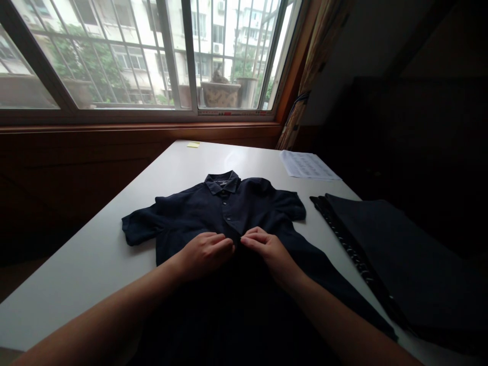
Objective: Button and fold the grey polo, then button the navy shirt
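Note:
A dark navy short-sleeved shirt (pixel 190 213) lies front up, its collar pointing away from me toward the window. Buttons show down the front below the collar. At the middle of the front opening, my left hand (pixel 208 249) is closed, fingers curled on the cloth. Just to its right, my right hand (pixel 263 246) pinches the other side of the front with thumb and forefinger. The fingertips of both hands are close together. Any button between them is hidden, and the lower part of the shirt is lost in shadow.
The shirt rests on a white table (pixel 99 249). A stack of dark folded cloth (pixel 404 254) lies at the right edge. Printed papers (pixel 308 165) are at the back right, a yellow sticky note (pixel 193 145) at the back left. A barred window (pixel 152 56) and a curtain (pixel 301 101) stand behind.

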A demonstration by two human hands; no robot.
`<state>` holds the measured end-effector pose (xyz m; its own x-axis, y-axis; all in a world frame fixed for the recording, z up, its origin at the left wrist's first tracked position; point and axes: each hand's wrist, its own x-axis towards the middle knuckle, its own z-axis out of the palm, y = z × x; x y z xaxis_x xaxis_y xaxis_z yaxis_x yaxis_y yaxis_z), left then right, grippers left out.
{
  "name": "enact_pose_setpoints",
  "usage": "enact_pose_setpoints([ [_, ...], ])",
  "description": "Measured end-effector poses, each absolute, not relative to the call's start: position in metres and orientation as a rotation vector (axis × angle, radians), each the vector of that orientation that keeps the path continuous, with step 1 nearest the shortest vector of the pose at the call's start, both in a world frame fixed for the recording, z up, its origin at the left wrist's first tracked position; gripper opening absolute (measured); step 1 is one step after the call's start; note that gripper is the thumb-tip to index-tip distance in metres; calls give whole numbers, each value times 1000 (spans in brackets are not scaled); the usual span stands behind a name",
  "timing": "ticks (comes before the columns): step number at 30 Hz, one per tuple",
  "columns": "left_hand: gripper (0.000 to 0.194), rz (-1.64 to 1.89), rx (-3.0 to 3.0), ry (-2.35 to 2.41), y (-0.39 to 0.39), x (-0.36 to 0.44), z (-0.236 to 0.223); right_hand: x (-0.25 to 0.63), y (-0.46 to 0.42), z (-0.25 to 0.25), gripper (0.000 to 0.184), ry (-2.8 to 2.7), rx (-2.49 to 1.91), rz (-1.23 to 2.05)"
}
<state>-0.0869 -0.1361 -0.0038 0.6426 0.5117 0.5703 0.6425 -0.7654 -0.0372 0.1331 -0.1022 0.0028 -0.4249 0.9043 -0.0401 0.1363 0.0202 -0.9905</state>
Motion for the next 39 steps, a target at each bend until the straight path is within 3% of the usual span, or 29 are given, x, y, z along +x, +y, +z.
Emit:
enact_pose_setpoints([
  [15, 23, -947, -2607, -975, -139, -87, -3, 130, -105, 4, 23, -1765, -1164, 1375],
  [22, 25, -927, -2604, -949, -139, -86, -3, 130, -107, 6, 23, -1714, -1159, 1443],
  [29, 24, -902, -2593, -963, -140, -86, -5, 130, -105, 5, 36, -1572, -1189, 1628],
  [39, 25, -891, -2580, -939, -141, -85, -2, 134, -102, 1, 31, -1534, -1203, 1805],
])
